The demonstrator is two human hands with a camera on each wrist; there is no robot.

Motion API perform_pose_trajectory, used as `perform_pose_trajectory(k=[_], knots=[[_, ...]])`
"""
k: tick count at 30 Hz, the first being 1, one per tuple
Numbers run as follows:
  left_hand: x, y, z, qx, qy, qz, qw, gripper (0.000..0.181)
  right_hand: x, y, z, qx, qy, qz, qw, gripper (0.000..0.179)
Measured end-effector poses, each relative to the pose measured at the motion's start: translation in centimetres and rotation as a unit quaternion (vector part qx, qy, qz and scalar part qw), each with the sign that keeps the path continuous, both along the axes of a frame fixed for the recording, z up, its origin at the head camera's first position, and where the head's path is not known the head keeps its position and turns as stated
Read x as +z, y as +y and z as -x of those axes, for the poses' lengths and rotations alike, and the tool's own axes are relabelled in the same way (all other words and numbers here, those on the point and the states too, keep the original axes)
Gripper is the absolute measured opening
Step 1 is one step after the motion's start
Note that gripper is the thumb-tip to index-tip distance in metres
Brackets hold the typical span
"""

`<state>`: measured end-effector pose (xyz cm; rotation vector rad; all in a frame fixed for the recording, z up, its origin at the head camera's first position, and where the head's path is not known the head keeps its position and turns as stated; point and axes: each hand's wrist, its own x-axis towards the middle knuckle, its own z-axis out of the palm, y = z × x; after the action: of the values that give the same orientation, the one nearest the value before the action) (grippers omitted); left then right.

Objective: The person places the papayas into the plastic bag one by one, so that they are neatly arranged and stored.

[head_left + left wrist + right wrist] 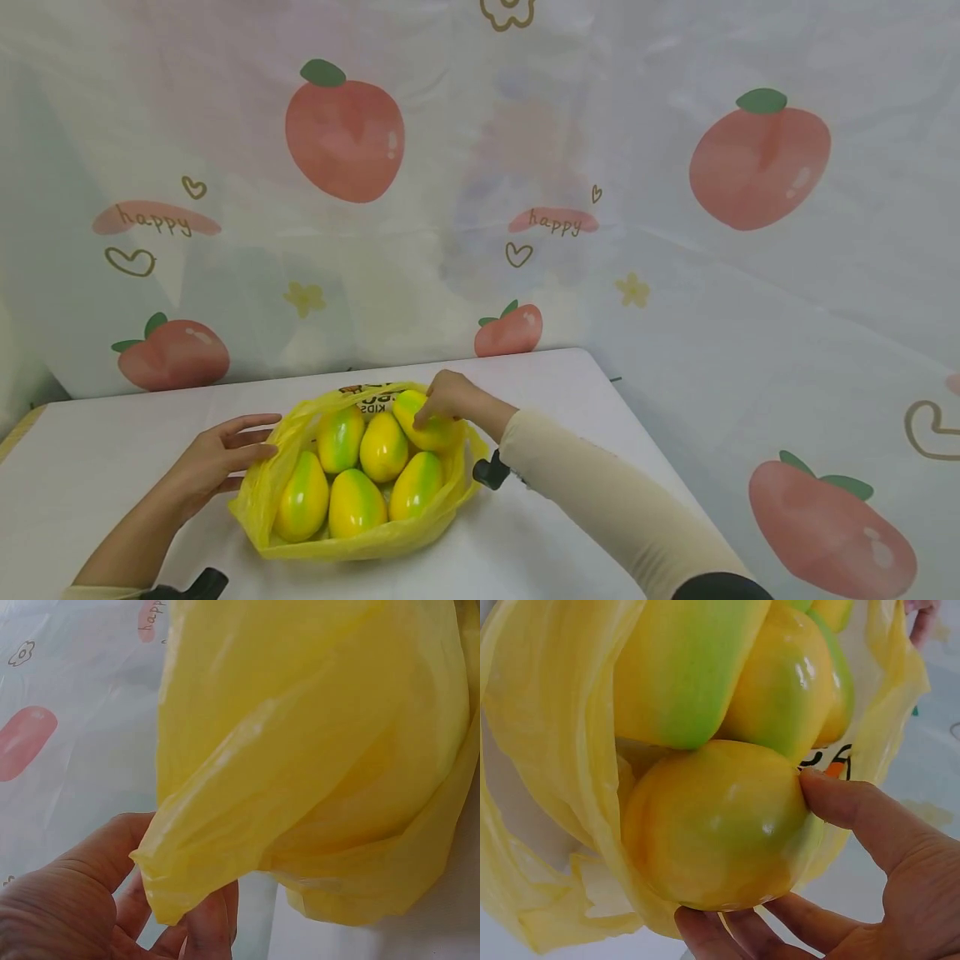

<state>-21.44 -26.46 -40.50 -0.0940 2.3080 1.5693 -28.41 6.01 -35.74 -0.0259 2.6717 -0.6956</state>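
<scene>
A yellow plastic bag [352, 548] lies with its mouth spread wide, and several yellow-green mangoes [357, 503] sit inside it. At the back right of the bag, my right hand [457, 396] grips one mango [720, 825], thumb on one side and fingers on the other. That mango touches its neighbours in the right wrist view. My left hand [221, 458] is at the bag's left side, fingers extended and spread against the plastic. In the left wrist view a fold of the bag [300, 750] hides part of the left hand's fingers [210, 930].
Beneath the bag is a white table [555, 533], its right edge slanting away towards the back. A cloth backdrop [442, 275] printed with peaches hangs behind the table and along its right side. Dark printing [375, 400] shows at the bag's far side.
</scene>
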Motion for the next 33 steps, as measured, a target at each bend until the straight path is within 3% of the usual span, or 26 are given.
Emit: perform_pose_trajectory(k=[10,24,33], knots=[[-0.2,-0.1,0.2,0.003,-0.001,0.002,1.0,0.075,-0.8,-0.2,-0.6,-0.011,0.007,-0.013,0.9998,0.058],[-0.6,0.0,0.2,0.009,-0.003,0.005,0.9999,0.073,-1.6,-0.1,-1.5,-0.027,0.031,0.017,0.999,0.054],[-0.6,0.0,0.1,0.009,0.0,0.002,1.0,0.074,-1.9,0.2,-1.4,-0.027,0.035,0.018,0.9988,0.055]])
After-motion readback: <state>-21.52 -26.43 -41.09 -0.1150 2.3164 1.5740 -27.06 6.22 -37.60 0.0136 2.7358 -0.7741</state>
